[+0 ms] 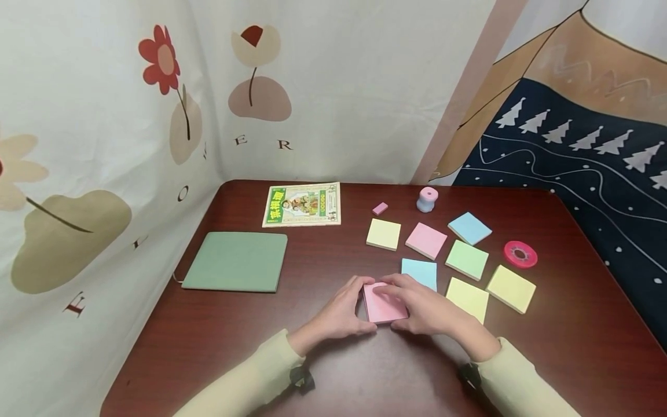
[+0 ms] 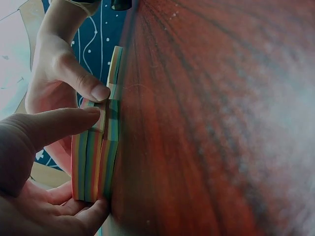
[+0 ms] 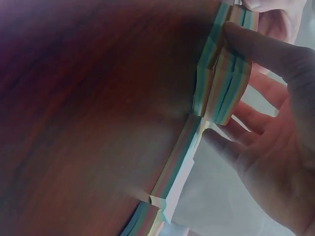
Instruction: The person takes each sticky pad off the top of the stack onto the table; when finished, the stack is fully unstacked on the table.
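Note:
A short stack of sticky note pads point(image 1: 387, 308), pink on top with striped multicoloured edges, sits on the table in front of me. My left hand point(image 1: 344, 310) grips its left side, thumb at the near edge and fingertips at the far side. On the right, my right hand point(image 1: 424, 306) holds the same stack, with a finger lying over the top. Both thumbs press the near edges in the left wrist view, where the layered pads point(image 2: 93, 162) look slightly uneven. Just beyond the right hand lies a blue pad point(image 1: 419, 272), partly covered by it.
Loose pads spread to the right: yellow point(image 1: 383, 234), pink point(image 1: 426, 240), green point(image 1: 466, 260) and others. A red ring point(image 1: 520, 254), a pink-and-blue spool-shaped thing point(image 1: 427, 200) and a small pink block point(image 1: 380, 208) lie around them. Leftward are a green notebook point(image 1: 237, 262) and a booklet point(image 1: 302, 205).

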`<state>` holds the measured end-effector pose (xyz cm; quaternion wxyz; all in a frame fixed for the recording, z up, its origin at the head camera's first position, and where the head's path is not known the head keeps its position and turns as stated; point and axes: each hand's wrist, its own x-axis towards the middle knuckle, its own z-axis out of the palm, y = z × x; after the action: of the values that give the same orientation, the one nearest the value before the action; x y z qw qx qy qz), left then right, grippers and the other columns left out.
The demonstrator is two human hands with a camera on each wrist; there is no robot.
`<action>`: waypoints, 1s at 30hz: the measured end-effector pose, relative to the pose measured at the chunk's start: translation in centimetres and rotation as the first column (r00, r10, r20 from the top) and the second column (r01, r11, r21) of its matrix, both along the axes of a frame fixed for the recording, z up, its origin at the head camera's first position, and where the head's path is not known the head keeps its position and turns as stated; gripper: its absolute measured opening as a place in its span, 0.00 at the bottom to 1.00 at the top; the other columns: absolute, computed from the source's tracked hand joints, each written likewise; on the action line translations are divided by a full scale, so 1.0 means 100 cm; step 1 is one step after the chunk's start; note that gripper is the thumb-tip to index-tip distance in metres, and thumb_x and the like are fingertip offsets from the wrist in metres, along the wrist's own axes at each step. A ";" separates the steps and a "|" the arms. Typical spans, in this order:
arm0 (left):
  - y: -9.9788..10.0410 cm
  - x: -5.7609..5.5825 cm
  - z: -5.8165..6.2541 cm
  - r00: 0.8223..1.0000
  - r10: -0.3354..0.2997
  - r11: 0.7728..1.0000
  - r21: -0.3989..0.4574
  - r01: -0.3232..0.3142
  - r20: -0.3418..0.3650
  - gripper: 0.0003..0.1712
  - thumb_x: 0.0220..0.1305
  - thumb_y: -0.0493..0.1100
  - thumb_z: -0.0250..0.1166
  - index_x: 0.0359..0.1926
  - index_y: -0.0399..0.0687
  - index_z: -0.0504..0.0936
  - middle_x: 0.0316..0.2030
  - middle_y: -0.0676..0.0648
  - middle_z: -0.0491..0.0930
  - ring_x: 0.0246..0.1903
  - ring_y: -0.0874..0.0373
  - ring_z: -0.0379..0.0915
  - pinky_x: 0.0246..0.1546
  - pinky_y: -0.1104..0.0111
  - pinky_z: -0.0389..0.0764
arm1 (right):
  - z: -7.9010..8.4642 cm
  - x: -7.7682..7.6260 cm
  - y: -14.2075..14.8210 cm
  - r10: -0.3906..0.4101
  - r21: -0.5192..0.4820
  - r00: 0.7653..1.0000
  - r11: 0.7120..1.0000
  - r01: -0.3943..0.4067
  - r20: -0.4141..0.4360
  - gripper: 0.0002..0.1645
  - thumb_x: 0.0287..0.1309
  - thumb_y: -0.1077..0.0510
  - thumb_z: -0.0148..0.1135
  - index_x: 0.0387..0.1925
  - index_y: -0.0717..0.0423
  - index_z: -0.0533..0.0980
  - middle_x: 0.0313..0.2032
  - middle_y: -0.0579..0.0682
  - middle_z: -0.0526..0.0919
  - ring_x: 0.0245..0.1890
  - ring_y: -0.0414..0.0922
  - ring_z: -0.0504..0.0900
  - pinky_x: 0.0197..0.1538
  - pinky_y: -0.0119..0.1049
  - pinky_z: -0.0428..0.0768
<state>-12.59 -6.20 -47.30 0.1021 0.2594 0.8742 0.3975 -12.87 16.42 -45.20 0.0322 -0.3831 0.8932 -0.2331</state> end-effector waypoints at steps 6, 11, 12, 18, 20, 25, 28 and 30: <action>0.000 -0.002 -0.003 1.000 0.001 1.000 0.028 -0.001 0.018 0.52 0.38 0.39 0.81 0.66 0.44 0.65 0.57 0.49 0.70 0.54 0.57 0.70 0.58 0.65 0.72 | 0.011 -0.003 0.004 -0.012 0.053 1.000 0.999 0.011 0.018 0.36 0.42 0.55 0.79 0.57 0.52 0.77 0.56 0.51 0.74 0.53 0.47 0.73 0.54 0.45 0.76; 0.000 -0.003 -0.003 1.000 0.002 0.999 0.037 -0.002 0.018 0.51 0.38 0.38 0.81 0.65 0.43 0.66 0.56 0.49 0.71 0.52 0.57 0.71 0.56 0.68 0.73 | 0.033 -0.008 0.013 -0.027 0.071 0.998 0.997 0.022 0.061 0.35 0.41 0.55 0.78 0.56 0.52 0.79 0.54 0.51 0.74 0.50 0.46 0.73 0.51 0.44 0.77; 0.000 -0.003 -0.003 1.000 0.003 0.999 0.031 -0.004 0.019 0.51 0.38 0.39 0.81 0.66 0.43 0.66 0.56 0.49 0.71 0.52 0.57 0.71 0.56 0.68 0.73 | 0.038 -0.010 0.015 -0.033 0.063 0.997 0.998 0.028 0.068 0.35 0.42 0.54 0.78 0.56 0.52 0.79 0.53 0.51 0.75 0.50 0.46 0.73 0.51 0.44 0.77; -0.001 -0.003 -0.002 1.000 0.011 1.000 -0.010 -0.011 -0.007 0.50 0.39 0.42 0.81 0.65 0.43 0.67 0.55 0.49 0.71 0.52 0.57 0.69 0.58 0.63 0.71 | 0.053 -0.033 0.012 -0.084 -0.044 0.995 0.995 0.087 0.062 0.36 0.42 0.53 0.79 0.57 0.53 0.78 0.53 0.50 0.77 0.50 0.47 0.75 0.52 0.47 0.76; -0.001 -0.003 -0.003 1.000 0.009 1.000 -0.014 -0.009 -0.014 0.49 0.40 0.42 0.81 0.64 0.43 0.68 0.55 0.49 0.71 0.52 0.57 0.69 0.58 0.62 0.71 | 0.052 -0.043 0.004 -0.099 -0.059 0.994 0.993 0.101 0.040 0.37 0.41 0.53 0.79 0.57 0.54 0.78 0.52 0.51 0.77 0.50 0.48 0.75 0.51 0.47 0.76; -0.001 -0.003 -0.003 1.000 0.002 1.000 -0.011 -0.002 -0.011 0.47 0.40 0.41 0.81 0.63 0.43 0.68 0.56 0.49 0.71 0.53 0.57 0.69 0.58 0.62 0.71 | 0.043 -0.070 -0.026 -0.116 -0.043 0.993 0.992 0.115 -0.004 0.37 0.41 0.53 0.79 0.57 0.55 0.78 0.53 0.55 0.77 0.52 0.51 0.74 0.53 0.47 0.75; 0.000 -0.003 -0.002 1.000 -0.001 1.000 -0.008 0.001 -0.010 0.46 0.40 0.40 0.81 0.62 0.44 0.68 0.56 0.50 0.70 0.54 0.57 0.68 0.58 0.62 0.70 | 0.035 -0.087 -0.044 -0.096 -0.014 0.995 0.995 0.095 -0.022 0.36 0.42 0.53 0.79 0.56 0.55 0.78 0.54 0.56 0.76 0.54 0.52 0.74 0.57 0.47 0.73; 0.000 -0.003 -0.001 1.000 -0.003 1.000 -0.007 0.003 -0.012 0.46 0.40 0.40 0.81 0.62 0.44 0.69 0.56 0.50 0.70 0.53 0.57 0.68 0.58 0.63 0.70 | 0.029 -0.096 -0.054 -0.076 0.013 0.997 0.997 0.077 -0.022 0.36 0.42 0.53 0.79 0.56 0.56 0.78 0.54 0.57 0.76 0.55 0.53 0.73 0.58 0.47 0.72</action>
<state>-12.87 -6.20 -47.43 0.0985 0.2629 0.8758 0.3927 -22.47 10.97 -42.28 0.0161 -0.3509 0.9091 -0.2238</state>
